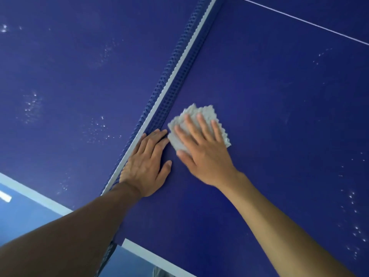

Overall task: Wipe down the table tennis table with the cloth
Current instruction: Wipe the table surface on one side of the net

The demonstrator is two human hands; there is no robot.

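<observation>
Right hand (201, 152) flat, fingers spread, pressing white cloth (196, 124) on blue worktop (279, 116) just beside net (169, 84). Left hand (146, 162) flat, apparently touching net's base; slight blur.

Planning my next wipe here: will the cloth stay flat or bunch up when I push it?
The cloth looks soft and floppy, its nubbly edges folded, so it probably bunches unless pressed flat, as the right hand does. It seems light and should slide easily on the smooth table.
</observation>
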